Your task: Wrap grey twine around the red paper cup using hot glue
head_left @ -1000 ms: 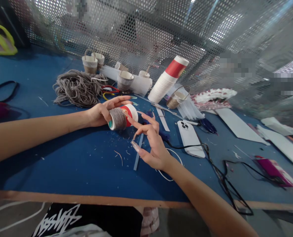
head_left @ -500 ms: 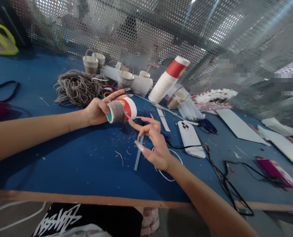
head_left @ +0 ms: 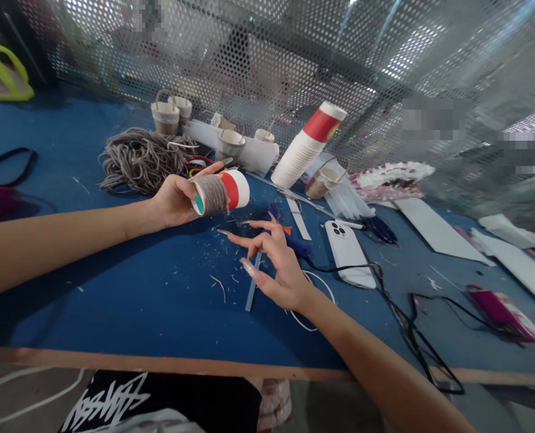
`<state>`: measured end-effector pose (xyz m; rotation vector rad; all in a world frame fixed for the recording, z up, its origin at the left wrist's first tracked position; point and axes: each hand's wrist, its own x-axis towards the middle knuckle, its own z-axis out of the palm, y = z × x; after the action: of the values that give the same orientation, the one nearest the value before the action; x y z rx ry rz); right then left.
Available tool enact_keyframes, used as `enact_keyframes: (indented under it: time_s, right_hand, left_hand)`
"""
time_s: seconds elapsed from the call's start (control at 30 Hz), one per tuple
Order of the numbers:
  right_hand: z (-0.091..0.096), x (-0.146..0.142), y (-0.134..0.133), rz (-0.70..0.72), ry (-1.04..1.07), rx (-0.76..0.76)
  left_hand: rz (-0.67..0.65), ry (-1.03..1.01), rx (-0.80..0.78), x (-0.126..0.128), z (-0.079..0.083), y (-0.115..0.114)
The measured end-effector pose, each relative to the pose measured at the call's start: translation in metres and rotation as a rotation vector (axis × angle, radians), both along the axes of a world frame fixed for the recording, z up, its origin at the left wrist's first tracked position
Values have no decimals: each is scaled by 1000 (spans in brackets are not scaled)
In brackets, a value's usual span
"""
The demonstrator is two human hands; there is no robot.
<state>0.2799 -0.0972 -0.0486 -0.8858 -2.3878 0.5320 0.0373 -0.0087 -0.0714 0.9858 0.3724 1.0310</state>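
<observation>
My left hand (head_left: 177,197) grips a red-and-white paper cup (head_left: 222,190) held on its side above the blue table (head_left: 136,300). Grey cord is wound round the cup's lower half. My right hand (head_left: 271,258) hovers just below and right of the cup with fingers spread and nothing in them. A blue glue gun (head_left: 289,240) lies on the table just behind that hand. A bundle of grey cord (head_left: 141,159) lies behind my left hand.
A stack of paper cups (head_left: 306,147) leans at the back, with several small cord-wrapped cup baskets (head_left: 165,114) around it. A white phone (head_left: 348,252) with a black cable lies to the right. Paper strips, a purple box (head_left: 502,310) and a perforated metal screen (head_left: 294,54) border the area.
My left hand has lifted the cup off the table and tilted it up. My right hand has drawn away from the cup and spread its fingers.
</observation>
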Motion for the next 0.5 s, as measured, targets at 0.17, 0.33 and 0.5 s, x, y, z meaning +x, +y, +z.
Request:
enact_keyframes:
  time_s: [0.17,0.33,0.5]
  right_hand:
    - [0,3,-3,-43,119,268]
    - [4,-3,-4,-52,-13,267]
    - [1,-5,-1,-2,-80,194]
  left_hand:
    - [-20,19,-1,0,0,0]
    - [-57,22,-44,-3,-7,3]
    - [-67,-13,-64,-1,-8,3]
